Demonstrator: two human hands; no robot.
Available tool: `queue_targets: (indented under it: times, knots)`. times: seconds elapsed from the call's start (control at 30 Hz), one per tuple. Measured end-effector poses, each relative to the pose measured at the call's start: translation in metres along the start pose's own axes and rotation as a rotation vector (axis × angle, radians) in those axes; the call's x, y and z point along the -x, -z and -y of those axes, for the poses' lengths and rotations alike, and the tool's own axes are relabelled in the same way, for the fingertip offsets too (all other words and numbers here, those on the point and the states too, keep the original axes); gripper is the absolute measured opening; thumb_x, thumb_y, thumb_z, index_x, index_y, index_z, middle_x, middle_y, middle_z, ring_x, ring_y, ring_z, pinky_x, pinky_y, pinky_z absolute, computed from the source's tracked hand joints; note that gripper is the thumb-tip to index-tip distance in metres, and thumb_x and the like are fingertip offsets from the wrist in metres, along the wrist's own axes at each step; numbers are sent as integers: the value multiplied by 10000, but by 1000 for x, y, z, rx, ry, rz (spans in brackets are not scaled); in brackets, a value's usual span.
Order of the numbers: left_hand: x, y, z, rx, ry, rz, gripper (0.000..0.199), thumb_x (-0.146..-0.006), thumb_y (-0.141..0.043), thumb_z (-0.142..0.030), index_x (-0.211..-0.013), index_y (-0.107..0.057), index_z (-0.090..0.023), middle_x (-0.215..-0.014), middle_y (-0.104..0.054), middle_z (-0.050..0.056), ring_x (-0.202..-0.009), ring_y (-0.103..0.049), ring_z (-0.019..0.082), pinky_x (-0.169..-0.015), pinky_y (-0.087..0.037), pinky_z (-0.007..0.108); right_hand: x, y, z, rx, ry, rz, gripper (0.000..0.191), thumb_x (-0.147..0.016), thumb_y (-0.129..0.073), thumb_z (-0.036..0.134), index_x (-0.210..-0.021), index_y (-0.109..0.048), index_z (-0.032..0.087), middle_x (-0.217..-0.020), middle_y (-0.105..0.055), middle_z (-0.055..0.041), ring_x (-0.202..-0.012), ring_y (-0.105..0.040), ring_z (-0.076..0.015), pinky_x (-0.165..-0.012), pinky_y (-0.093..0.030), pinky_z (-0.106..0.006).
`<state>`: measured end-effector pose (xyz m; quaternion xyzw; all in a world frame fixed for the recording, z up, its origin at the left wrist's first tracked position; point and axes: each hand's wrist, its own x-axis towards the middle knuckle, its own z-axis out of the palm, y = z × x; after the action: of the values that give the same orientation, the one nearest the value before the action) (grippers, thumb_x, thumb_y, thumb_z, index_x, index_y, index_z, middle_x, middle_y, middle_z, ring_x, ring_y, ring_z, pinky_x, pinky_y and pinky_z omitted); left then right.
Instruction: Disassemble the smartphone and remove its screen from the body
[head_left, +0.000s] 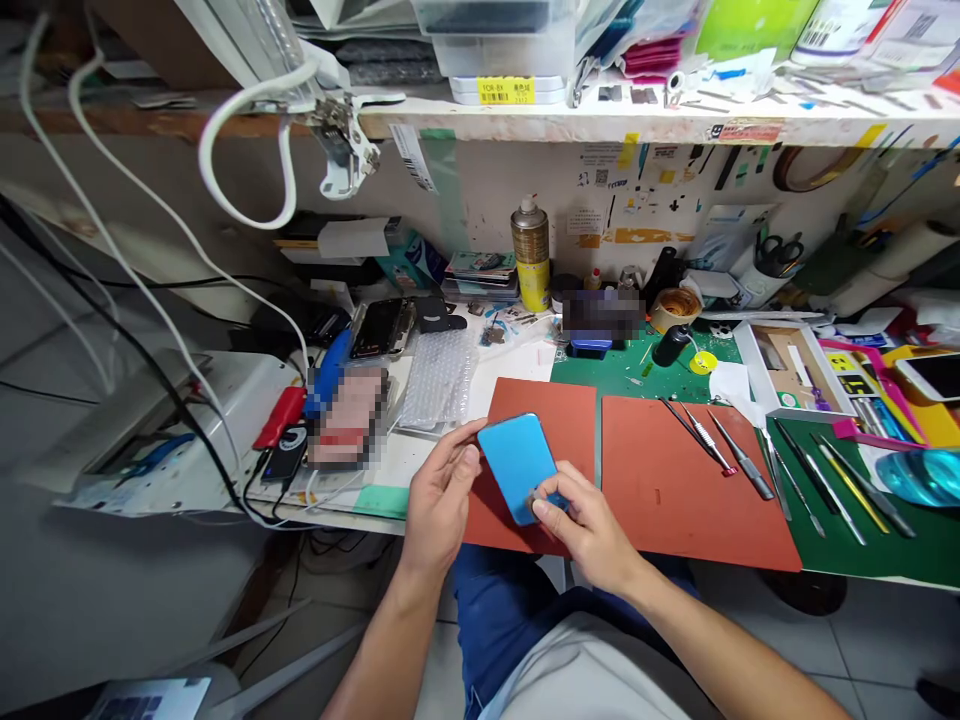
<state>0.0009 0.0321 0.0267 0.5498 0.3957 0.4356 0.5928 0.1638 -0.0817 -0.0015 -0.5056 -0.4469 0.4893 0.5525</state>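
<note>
A phone-shaped slab with a bright blue face and dark rim, seemingly a smartphone (516, 462), is tilted above the reddish-brown mat. At its upper left edge is my left hand (444, 492), with the fingertips against the rim and the thumb bent beside them. My right hand (589, 522) pinches around the lower right corner, thumb and curled fingers over the blue face. A small greyish spot shows at the right thumb tip; whether it is a separate piece I cannot tell. The undersides of the phone and of the left fingers are hidden.
Reddish-brown mats (637, 515) lie over a green mat (896, 555). Tweezers (742, 456) and several slim tools lie right. Bubble wrap (436, 378) and a pixelated pinkish device (346, 418) sit left. Behind stand a spray can (531, 255) and black bottle (671, 345). A shelf (637, 128) overhangs.
</note>
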Motion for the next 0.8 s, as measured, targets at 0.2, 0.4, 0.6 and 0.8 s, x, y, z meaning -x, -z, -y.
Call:
queue_targets:
  times: [0.2,0.4,0.6,0.8]
  knots:
    - [31,-31,-6,-515,-278,-119,595,-900,-859,-398,-1429,-626,-257,-1431,-707,136,-1308,-715,294,-1106,-614,478,7,-12,-33,636,465,-147,271,-1093,-440,110,-1296,-602,186,-1352,-628,-189,-1227,-654,-274,-1011,-598,-450]
    - [48,-32,6,-621,-672,-24,628,-853,-852,-136,-1381,-517,-205,-1453,-653,216,-1338,-694,322,-1036,-653,516,28,-1,-24,750,557,-82,402,-1022,-461,10,-1373,-588,160,-1453,-631,-235,-1413,-596,-334,-1107,-589,-543]
    - [50,-22,-7,-705,-823,126,584,-801,-835,-37,-1277,-529,-180,-1445,-626,281,-1327,-671,360,-878,-670,458,56,24,33,541,322,-232,155,-1076,-541,96,-1074,-638,216,-946,-679,-45,-808,-655,-160,-719,-574,-295]
    - [53,-21,-8,-697,-841,157,600,-802,-817,2,-1293,-530,-188,-1509,-583,280,-1372,-651,382,-956,-657,533,59,22,70,430,320,-250,200,-1051,-630,92,-1172,-715,228,-932,-704,-21,-778,-653,-129,-707,-546,-251]
